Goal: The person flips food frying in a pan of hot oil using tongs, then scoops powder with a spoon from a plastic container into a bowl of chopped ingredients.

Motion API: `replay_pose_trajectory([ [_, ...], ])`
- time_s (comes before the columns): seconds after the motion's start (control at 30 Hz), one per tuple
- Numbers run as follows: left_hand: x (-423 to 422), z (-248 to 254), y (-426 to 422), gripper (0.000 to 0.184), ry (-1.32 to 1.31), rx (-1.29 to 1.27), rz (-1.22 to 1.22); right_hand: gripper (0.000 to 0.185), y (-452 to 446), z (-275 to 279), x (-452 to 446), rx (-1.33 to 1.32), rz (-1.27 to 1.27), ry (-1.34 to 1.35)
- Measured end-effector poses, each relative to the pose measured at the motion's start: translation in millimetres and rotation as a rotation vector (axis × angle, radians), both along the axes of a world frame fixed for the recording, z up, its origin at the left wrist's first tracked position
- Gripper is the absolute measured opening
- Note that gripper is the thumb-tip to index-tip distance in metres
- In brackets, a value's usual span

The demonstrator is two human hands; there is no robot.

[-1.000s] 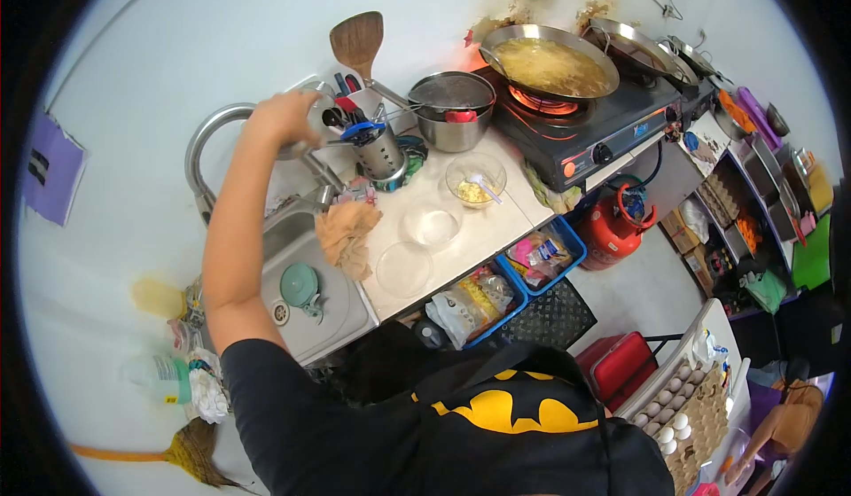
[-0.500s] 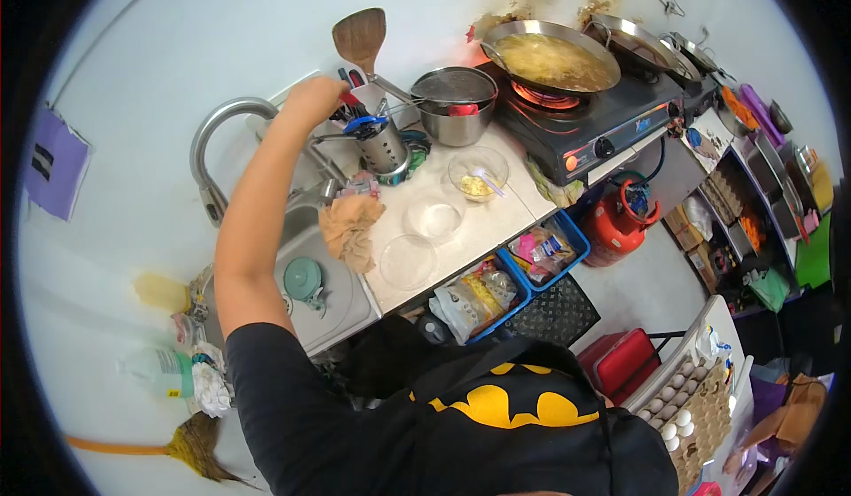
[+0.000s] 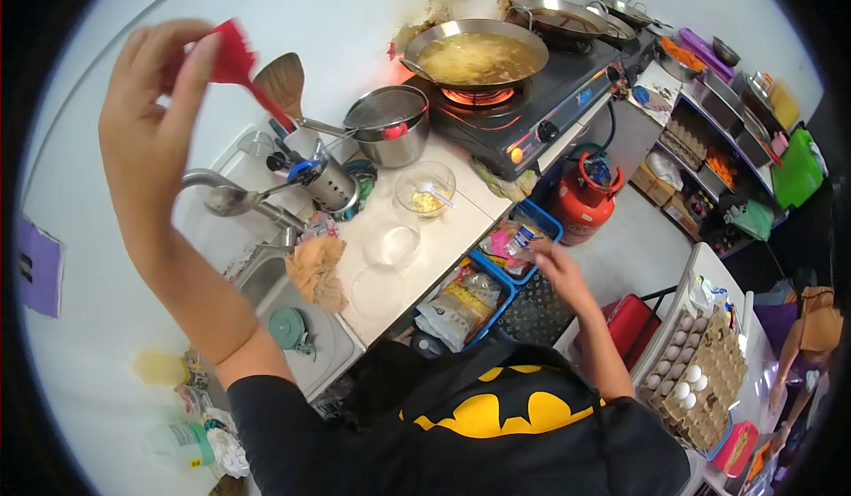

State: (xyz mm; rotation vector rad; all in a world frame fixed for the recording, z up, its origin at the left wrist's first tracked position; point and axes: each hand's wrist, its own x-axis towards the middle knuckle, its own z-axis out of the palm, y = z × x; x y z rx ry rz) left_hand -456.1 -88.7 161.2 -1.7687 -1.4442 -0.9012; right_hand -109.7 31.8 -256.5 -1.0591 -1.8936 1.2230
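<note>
My left hand (image 3: pixel 155 97) is raised at the upper left, closed round the wide end of a red spatula (image 3: pixel 232 57). The spatula's thin handle slants down toward the utensil holder. Just below stands the perforated metal utensil holder (image 3: pixel 332 186), with a wooden turner (image 3: pixel 282 84), a ladle and other tools around it. My right hand (image 3: pixel 558 274) hovers by the counter's front edge above the blue baskets, fingers loosely bent and apart, holding nothing visible. On the counter, a clear bowl (image 3: pixel 408 177) holds chopped yellowish bits and a pale spoon, beside two clear round pieces (image 3: pixel 391 241).
A wok of bubbling oil (image 3: pixel 479 57) sits over a lit burner on the black stove (image 3: pixel 532 124). A steel pot with a strainer (image 3: pixel 390 141) stands left of it. Sink (image 3: pixel 328 359), red gas cylinder (image 3: pixel 585 199) and egg trays (image 3: pixel 709 363) lie around.
My left hand has lifted the red spatula out of the utensil holder and moved up and left. My right hand has come into view. The view has shifted.
</note>
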Motion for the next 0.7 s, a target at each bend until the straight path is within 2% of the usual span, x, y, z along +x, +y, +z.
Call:
replay_pose_trajectory([
  [0.03,18,-7,4,0.011,0.002,0.001,-0.132,0.049,-8,65,-16,0.164,0.006,0.135],
  [0.1,62,-27,9,0.008,-0.097,-0.085,-0.363,0.064,-19,140,-32,0.483,0.067,0.305],
  [0.13,88,-40,11,0.007,-0.194,-0.172,-0.460,0.063,-32,161,-40,0.475,0.101,0.408],
  [0.17,106,-54,20,0.006,-0.224,-0.147,-0.579,0.063,-42,178,-47,0.470,0.134,0.512],
  [0.23,128,-83,40,0.010,-0.226,-0.161,-0.765,0.047,-52,177,-30,0.388,0.170,0.383],
  [0.27,136,-93,50,0.014,-0.198,-0.201,-0.829,0.041,-62,177,-18,0.356,0.045,0.378],
  [0.33,153,-107,57,0.024,-0.462,-0.279,-0.932,0.031,-81,180,2,0.283,-0.204,0.372],
  [0.37,157,-113,60,0.028,-0.598,-0.318,-0.977,0.024,-78,176,29,0.521,-0.480,0.305],
  [0.4,156,-121,62,0.030,-0.653,-0.356,-1.035,0.026,-77,177,63,0.487,-0.519,1.085],
  [0.43,150,-128,64,0.031,-0.709,-0.397,-1.090,0.028,-89,194,107,0.805,-0.848,1.167],
  [0.47,144,-137,66,0.033,-0.768,-0.449,-1.142,0.026,-120,225,147,1.034,-0.726,1.270],
  [0.5,138,-145,70,0.035,-0.724,-0.448,-1.160,0.023,-155,250,182,1.333,-0.774,1.283],
  [0.57,129,-160,71,0.037,-0.792,-0.505,-1.148,0.020,-246,288,225,2.117,-0.960,1.060],
  [0.6,125,-167,71,0.039,-0.823,-0.527,-1.141,0.019,-276,297,224,2.418,-0.944,0.911],
  [0.67,115,-185,74,0.035,-0.931,-0.511,-1.151,0.013,-296,297,194,2.577,-0.778,0.721],
  [0.7,110,-191,76,0.034,-0.985,-0.499,-1.151,0.012,-301,303,181,2.661,-0.787,0.753],
])
